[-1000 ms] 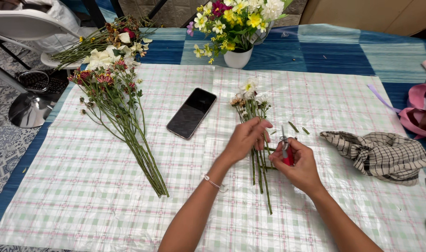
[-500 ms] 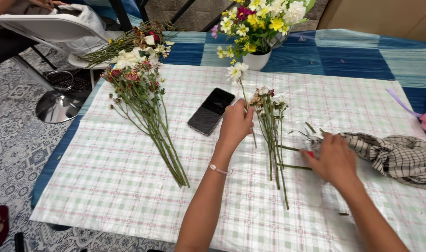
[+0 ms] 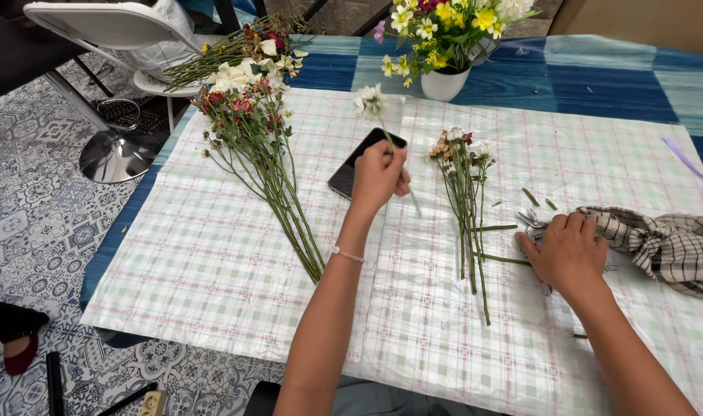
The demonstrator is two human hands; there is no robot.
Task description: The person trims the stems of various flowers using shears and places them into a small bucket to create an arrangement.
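My left hand (image 3: 378,176) holds a single white flower (image 3: 370,99) by its thin stem, lifted above the table over a black phone (image 3: 354,166). My right hand (image 3: 569,253) rests flat on the checked plastic sheet (image 3: 213,262), covering a pair of garden snips (image 3: 532,222) whose metal tip shows at my fingers. Between my hands lies a small bunch of trimmed flowers (image 3: 465,192) with cut stem pieces (image 3: 538,199) beside it. A white vase of yellow and white flowers (image 3: 446,46) stands at the back.
A large bundle of long-stemmed flowers (image 3: 263,158) lies at the left of the sheet. A checked cloth (image 3: 666,245) is bunched at the right. A white chair (image 3: 105,31) and a chrome stool base (image 3: 117,154) stand off the table's left corner.
My left hand lifted one white flower and carried it left over the phone. My right hand settled onto the snips beside the cloth. The camera view shifted left.
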